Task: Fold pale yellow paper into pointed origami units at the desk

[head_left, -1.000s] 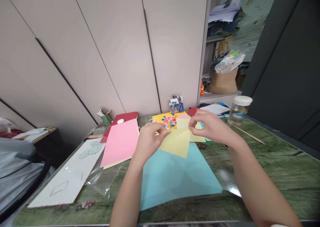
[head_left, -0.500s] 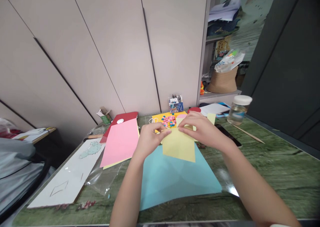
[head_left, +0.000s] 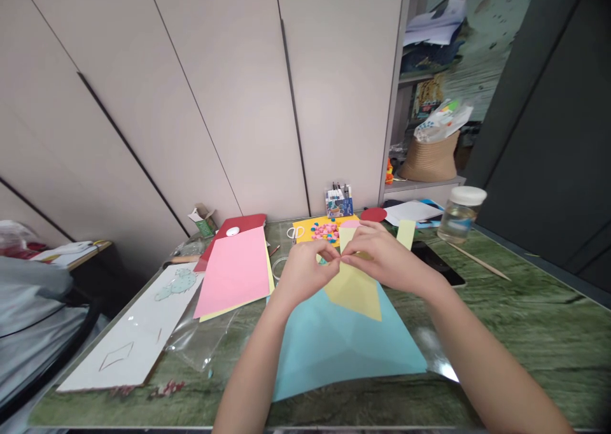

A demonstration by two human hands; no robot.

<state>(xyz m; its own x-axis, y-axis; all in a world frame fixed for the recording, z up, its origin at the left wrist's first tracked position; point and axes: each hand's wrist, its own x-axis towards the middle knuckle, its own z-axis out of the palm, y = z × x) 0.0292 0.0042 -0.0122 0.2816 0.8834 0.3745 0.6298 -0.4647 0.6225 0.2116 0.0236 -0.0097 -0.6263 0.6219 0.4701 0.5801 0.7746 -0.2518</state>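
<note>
A small yellow paper (head_left: 359, 291) hangs from my fingertips above a large blue sheet (head_left: 348, 351). My left hand (head_left: 312, 268) pinches at its upper edge, thumb and index finger together. Right beside it, my right hand (head_left: 375, 252) pinches the same edge, and the fingertips of both hands meet. The top of the paper is partly hidden behind the fingers. Behind my hands lie a yellow sheet (head_left: 303, 229) with several pink and blue pieces (head_left: 325, 231) on it, white-handled scissors (head_left: 295, 232) and a pale yellow strip (head_left: 405, 234).
Pink paper (head_left: 236, 272) and a white board with drawings (head_left: 138, 326) lie to the left, near a clear plastic bag (head_left: 203, 342). At the right are a black phone (head_left: 436, 262), a wooden stick (head_left: 480, 260) and a lidded jar (head_left: 461, 214).
Both hands have drawn closer until the fingertips meet. The yellow paper has tilted, and its lower corner has shifted slightly right and down. The camera view has moved a little.
</note>
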